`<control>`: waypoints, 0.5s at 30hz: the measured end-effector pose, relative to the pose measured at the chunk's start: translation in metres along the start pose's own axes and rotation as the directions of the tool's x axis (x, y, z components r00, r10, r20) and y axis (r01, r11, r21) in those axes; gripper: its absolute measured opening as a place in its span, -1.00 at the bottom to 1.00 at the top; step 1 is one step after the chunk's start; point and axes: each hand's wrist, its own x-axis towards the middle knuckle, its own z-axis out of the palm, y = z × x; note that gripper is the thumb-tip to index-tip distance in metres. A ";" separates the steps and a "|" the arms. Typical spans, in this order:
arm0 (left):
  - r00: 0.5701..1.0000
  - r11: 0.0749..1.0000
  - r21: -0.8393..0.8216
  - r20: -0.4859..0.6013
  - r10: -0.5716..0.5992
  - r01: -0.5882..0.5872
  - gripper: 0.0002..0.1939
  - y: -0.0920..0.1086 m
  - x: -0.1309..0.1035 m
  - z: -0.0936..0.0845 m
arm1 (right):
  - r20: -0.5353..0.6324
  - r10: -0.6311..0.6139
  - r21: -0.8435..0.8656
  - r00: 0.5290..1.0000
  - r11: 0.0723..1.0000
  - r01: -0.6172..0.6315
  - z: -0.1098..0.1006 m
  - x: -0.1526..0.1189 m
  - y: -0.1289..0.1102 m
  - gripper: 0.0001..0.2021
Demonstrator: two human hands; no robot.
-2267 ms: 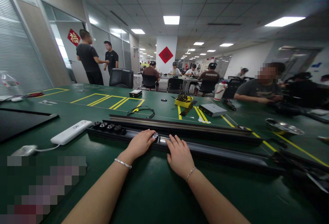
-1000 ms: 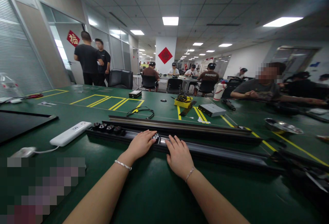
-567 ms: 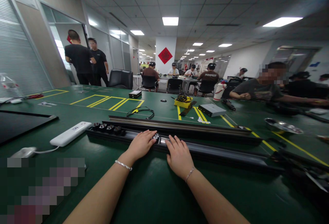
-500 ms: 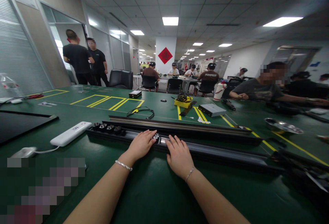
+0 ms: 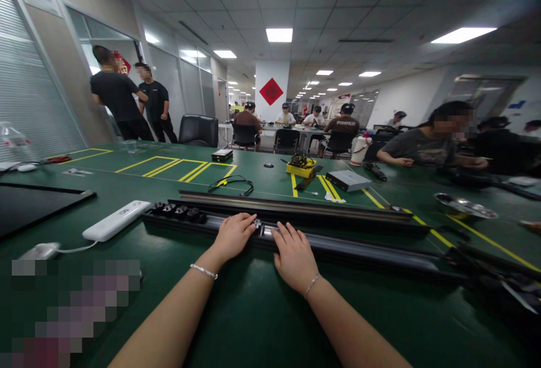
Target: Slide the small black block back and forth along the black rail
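A long black rail (image 5: 363, 252) lies across the green table in front of me. My left hand (image 5: 234, 236) rests on it, fingertips beside a small metallic part (image 5: 257, 224) in its channel. My right hand (image 5: 295, 255) lies on the rail just to the right, its fingers slightly spread near a short silver piece (image 5: 267, 231). Between the two hands there is a narrow gap. Several dark roller-like parts (image 5: 181, 211) sit in the rail's left end. Behind it runs a second long rail (image 5: 304, 210). Whatever is under my palms is hidden.
Left of the rails lies a white power strip (image 5: 116, 220). Beyond them are a black cable (image 5: 240, 184), a yellow tray (image 5: 301, 169) with coiled wire, a grey box (image 5: 348, 180) and a metal dish (image 5: 466, 206). A person (image 5: 426, 140) sits at the right.
My hands have stayed in place on the rail. The seated person's far arm has drawn in from the right. Two standing people at the back left have shifted a little left.
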 end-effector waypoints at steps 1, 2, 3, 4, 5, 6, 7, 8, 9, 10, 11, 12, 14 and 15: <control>1.000 1.000 -0.005 -0.004 -0.010 0.010 -0.58 0.001 0.000 0.000 | 0.001 0.001 0.002 1.000 1.000 -0.001 0.000 0.000 0.000 -0.48; 1.000 1.000 -0.011 -0.008 -0.021 0.021 -0.59 0.001 0.000 0.000 | 0.003 0.002 0.003 1.000 1.000 -0.002 0.000 0.000 0.000 -0.48; 0.999 0.999 -0.017 -0.013 -0.032 0.032 -0.60 0.001 0.001 0.000 | 0.005 0.003 0.004 1.000 1.000 -0.003 0.000 0.000 0.000 -0.48; 0.999 0.999 -0.023 -0.018 -0.043 0.043 -0.60 0.001 0.001 0.000 | 0.008 0.003 0.004 1.000 1.000 -0.003 -0.001 0.000 0.000 -0.48; 0.998 0.998 -0.029 -0.023 -0.054 0.054 -0.61 0.001 0.001 0.001 | 0.010 0.004 0.005 1.000 1.000 -0.004 -0.001 0.000 0.000 -0.49; 0.998 0.997 -0.034 -0.027 -0.064 0.063 -0.61 0.001 0.001 0.001 | 0.012 0.006 0.006 1.000 1.000 -0.006 -0.001 0.000 0.000 -0.49; 0.997 0.997 -0.040 -0.030 -0.072 0.071 -0.61 0.001 0.001 0.001 | 0.013 0.007 0.006 1.000 1.000 -0.007 -0.001 0.001 0.000 -0.49; 0.997 0.996 -0.045 -0.031 -0.077 0.076 -0.61 0.001 0.002 0.002 | 0.014 0.008 0.008 1.000 1.000 -0.008 -0.001 0.001 0.000 -0.49; 0.996 0.996 -0.050 -0.031 -0.081 0.079 -0.62 0.001 0.002 0.002 | 0.014 0.010 0.009 1.000 1.000 -0.010 -0.001 0.001 0.000 -0.49; 0.996 0.995 -0.056 -0.030 -0.082 0.081 -0.62 0.001 0.002 0.002 | 0.014 0.010 0.009 1.000 1.000 -0.010 -0.001 0.001 0.000 -0.48; 0.996 0.995 -0.061 -0.028 -0.084 0.082 -0.62 0.001 0.002 0.002 | 0.015 0.010 0.009 1.000 1.000 -0.011 -0.001 0.001 0.000 -0.48; 0.996 0.994 -0.066 -0.027 -0.084 0.082 -0.63 0.001 0.002 0.002 | 0.015 0.009 0.009 1.000 1.000 -0.010 -0.001 0.001 0.000 -0.48; 0.996 0.994 -0.076 -0.026 -0.085 0.082 -0.63 0.001 0.002 0.001 | 0.015 0.007 0.007 1.000 1.000 -0.008 -0.001 0.000 -0.001 -0.48; 0.996 0.993 -0.080 -0.027 -0.084 0.081 -0.64 0.002 0.002 0.001 | 0.016 0.008 0.006 1.000 1.000 -0.008 -0.001 0.000 0.000 -0.48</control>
